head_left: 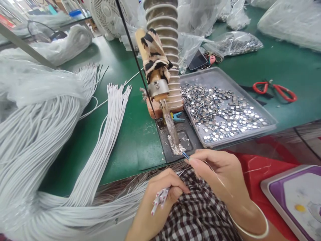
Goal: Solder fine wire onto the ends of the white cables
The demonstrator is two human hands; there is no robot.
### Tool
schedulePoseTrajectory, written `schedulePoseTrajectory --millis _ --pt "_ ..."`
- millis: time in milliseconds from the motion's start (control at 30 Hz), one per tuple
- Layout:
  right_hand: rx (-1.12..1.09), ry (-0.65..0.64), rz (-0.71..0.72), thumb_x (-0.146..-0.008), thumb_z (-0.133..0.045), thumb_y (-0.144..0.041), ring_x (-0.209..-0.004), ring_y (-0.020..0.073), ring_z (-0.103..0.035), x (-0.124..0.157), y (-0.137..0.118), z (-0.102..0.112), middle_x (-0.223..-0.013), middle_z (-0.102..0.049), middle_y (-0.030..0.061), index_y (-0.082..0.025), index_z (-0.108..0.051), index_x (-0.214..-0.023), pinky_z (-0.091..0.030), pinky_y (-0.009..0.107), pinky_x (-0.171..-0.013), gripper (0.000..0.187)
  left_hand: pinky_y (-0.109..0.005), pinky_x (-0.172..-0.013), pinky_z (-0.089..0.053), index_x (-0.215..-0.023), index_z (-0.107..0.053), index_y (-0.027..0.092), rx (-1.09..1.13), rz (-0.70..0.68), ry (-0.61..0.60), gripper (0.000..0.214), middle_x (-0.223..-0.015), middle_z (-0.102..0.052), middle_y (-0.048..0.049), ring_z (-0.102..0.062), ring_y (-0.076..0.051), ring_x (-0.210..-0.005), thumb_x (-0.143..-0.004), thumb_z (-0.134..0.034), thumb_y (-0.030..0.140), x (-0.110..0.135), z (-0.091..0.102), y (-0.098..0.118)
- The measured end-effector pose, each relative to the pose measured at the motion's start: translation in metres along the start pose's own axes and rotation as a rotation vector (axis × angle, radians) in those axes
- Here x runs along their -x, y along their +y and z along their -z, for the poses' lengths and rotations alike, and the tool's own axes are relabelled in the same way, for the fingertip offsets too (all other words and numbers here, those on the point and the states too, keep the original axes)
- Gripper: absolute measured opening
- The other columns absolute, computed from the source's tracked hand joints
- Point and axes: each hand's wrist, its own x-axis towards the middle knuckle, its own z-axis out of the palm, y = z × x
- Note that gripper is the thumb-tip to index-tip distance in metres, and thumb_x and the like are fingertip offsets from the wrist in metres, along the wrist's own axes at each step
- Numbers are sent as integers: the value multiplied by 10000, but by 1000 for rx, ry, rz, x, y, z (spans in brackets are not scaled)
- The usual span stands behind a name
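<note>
My left hand (163,194) is closed around a bunch of white cables (160,198), whose stripped ends with reddish tips stick out of the fist. My right hand (215,170) pinches a small blue connector (185,155) between thumb and fingertips. A thin shiny strand (217,175) runs across that hand. The connector is at the lower tip of a soldering iron (170,125), fixed tip-down with its handle wrapped in patterned cloth. Silvery solder bits (177,149) lie around the tip on a black plate (167,152). Whether connector and tip touch, I cannot tell.
A clear plastic tray (272,125) of small metal connectors (213,103) stands right of the iron. Red-handled pliers (286,93) lie beyond it. A ribbed hose (169,57) rises behind the iron. White cable bundles (107,140) cover the left. A white fan (106,15) stands behind.
</note>
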Motion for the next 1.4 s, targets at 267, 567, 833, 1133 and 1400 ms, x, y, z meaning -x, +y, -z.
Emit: schedulePoseTrajectory --millis 267,567,833,1133,1400 --pt "273 166 446 -811 -689 -35 -545 81 -482 9 4 -6 -621 -597 -42 -193 -661 -917 -426 215 -514 191 -257 -618 -356 -816 -733 201 4 52 59 413 -718 -628 -10 -527 -143 -647 -986 -512 506 1 0 -1" --pt "671 53 767 -808 -722 -16 -596 122 -557 9 -7 1 -632 -672 23 -74 -638 -985 -494 273 -579 205 -261 -640 -370 -815 -753 189 -11 71 48 437 -714 -627 -20 -526 -154 -656 -982 -513 514 -3 1 1" --pt "942 120 744 -892 -656 -146 -512 153 -465 -13 20 -6 -512 -561 -3 -149 -645 -745 -362 324 -486 148 -254 -598 -364 -746 -701 174 87 70 139 520 -673 -588 -15 -498 -137 -608 -963 -481 592 -3 -1 -7" --pt "236 -275 341 -952 -624 -256 -664 111 -590 11 -5 7 -741 -659 -4 -188 -673 -937 -492 209 -604 85 -247 -624 -352 -723 -551 178 94 224 -44 356 -697 -520 30 -444 -129 -650 -866 -713 460 -15 -8 -1" --pt "145 -196 241 -906 -618 -106 -625 101 -596 11 -4 8 -692 -668 -8 -183 -679 -823 -500 203 -575 128 -256 -651 -364 -833 -641 187 31 24 80 219 -741 -569 16 -499 -138 -684 -963 -616 362 -10 -5 3"
